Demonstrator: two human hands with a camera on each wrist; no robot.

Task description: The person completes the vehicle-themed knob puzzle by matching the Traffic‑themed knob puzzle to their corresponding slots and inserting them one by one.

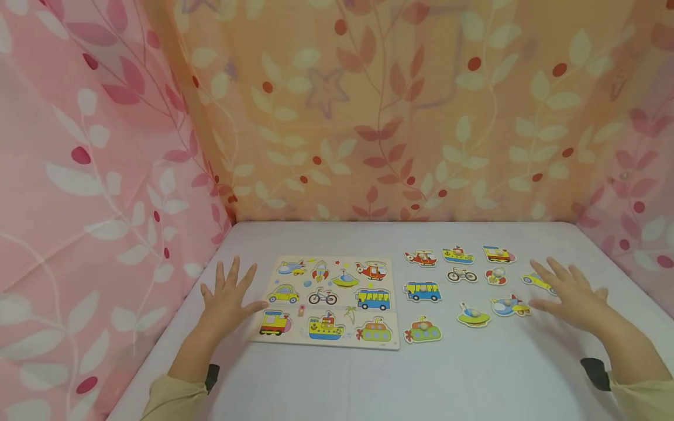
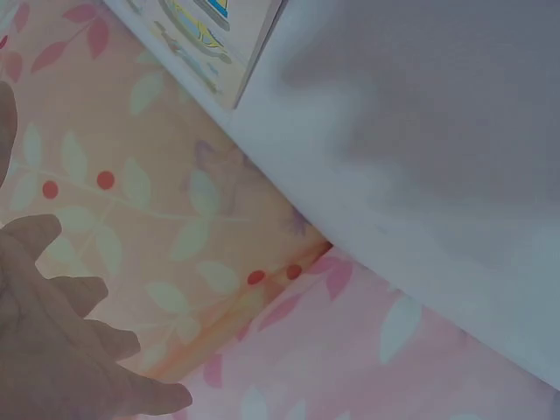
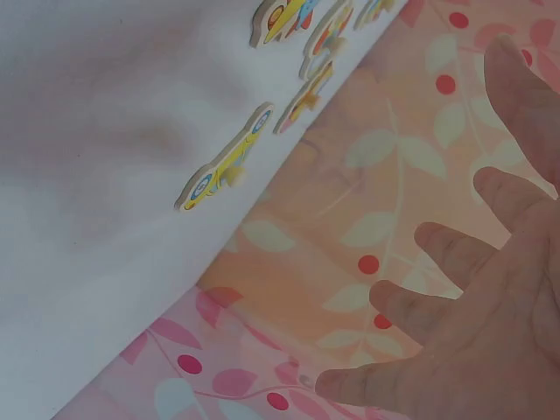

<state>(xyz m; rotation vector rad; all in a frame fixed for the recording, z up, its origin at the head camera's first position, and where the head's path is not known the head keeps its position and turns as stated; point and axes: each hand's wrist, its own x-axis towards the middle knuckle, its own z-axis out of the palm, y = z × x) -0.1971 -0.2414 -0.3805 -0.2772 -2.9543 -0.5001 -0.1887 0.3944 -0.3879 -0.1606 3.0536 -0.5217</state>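
My left hand [image 1: 225, 301] is held with fingers spread, its thumb overlapping the left edge of the wooden puzzle board [image 1: 344, 345] in the head view. My right hand [image 1: 571, 298] is likewise spread and holds nothing, nearest the yellow car piece [image 1: 537, 280] and the airplane piece [image 1: 509, 306]. Pictures of vehicles cover the board. Loose knobbed pieces lie to its right: a helicopter [image 1: 421, 258], a ship [image 1: 458, 255], a train [image 1: 498, 254], a bicycle [image 1: 462, 275], a rocket [image 1: 495, 276], a bus [image 1: 423, 291], a flying saucer [image 1: 474, 316] and a submarine [image 1: 423, 331].
The white table [image 1: 337, 386] carries the board and pieces. A pink leaf-patterned curtain [image 1: 105, 193] hangs on the left, an orange one [image 1: 358, 134] at the back, and another pink one [image 1: 642, 193] on the right. Dark bands show at both wrists.
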